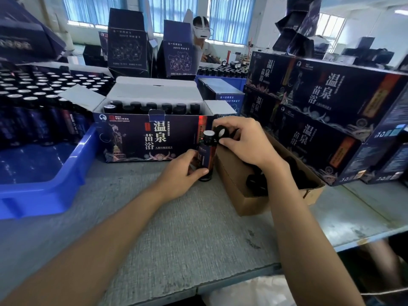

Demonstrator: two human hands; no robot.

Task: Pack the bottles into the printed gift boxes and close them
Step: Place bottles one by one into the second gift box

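On the grey felt-covered table (176, 228), the left hand (183, 171) gripped an upright dark glass bottle (207, 153) with a silver-sealed top, while the right hand (247, 140) pinched a round black plastic cap (220, 131) just beside that top. Directly behind stood an open dark-blue printed gift box (136, 138), a row of black-capped bottles (152, 107) inside. A brown cardboard carton (249, 204) of loose black caps lay to the right, a blue plastic tray (55, 191) of silver-topped bottles to the left.

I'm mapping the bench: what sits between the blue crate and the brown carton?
Head view: the open printed gift box, with the upright bottle gripped by the left hand before its right end.
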